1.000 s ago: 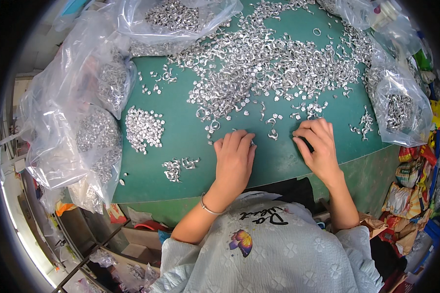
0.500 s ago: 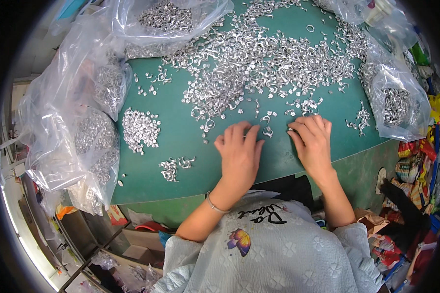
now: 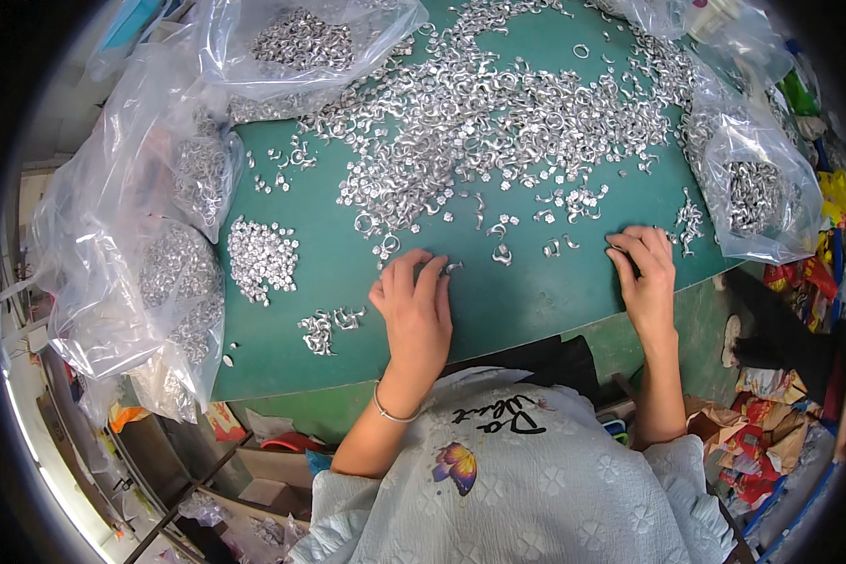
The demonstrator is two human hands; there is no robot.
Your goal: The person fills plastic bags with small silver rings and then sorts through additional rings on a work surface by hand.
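Your left hand [image 3: 414, 305] lies flat on the green counter [image 3: 526, 301], palm down, with the fingers [image 3: 406, 274] close together and holding nothing. One small silver ring [image 3: 453, 268] lies just beside the fingertips, on their right side. Your right hand [image 3: 647, 277] rests near the counter's right edge; its fingers are bent at the tips, and I cannot tell if they pinch something. A few loose rings [image 3: 559, 246] lie to the left of this hand, between your two hands. The big heap of rings [image 3: 498, 113] is farther away from you, above both hands. A small sorted pile [image 3: 261, 256] is to the left of your left hand, well apart. Clear plastic bags [image 3: 183, 273] of rings stand along the counter's sides.
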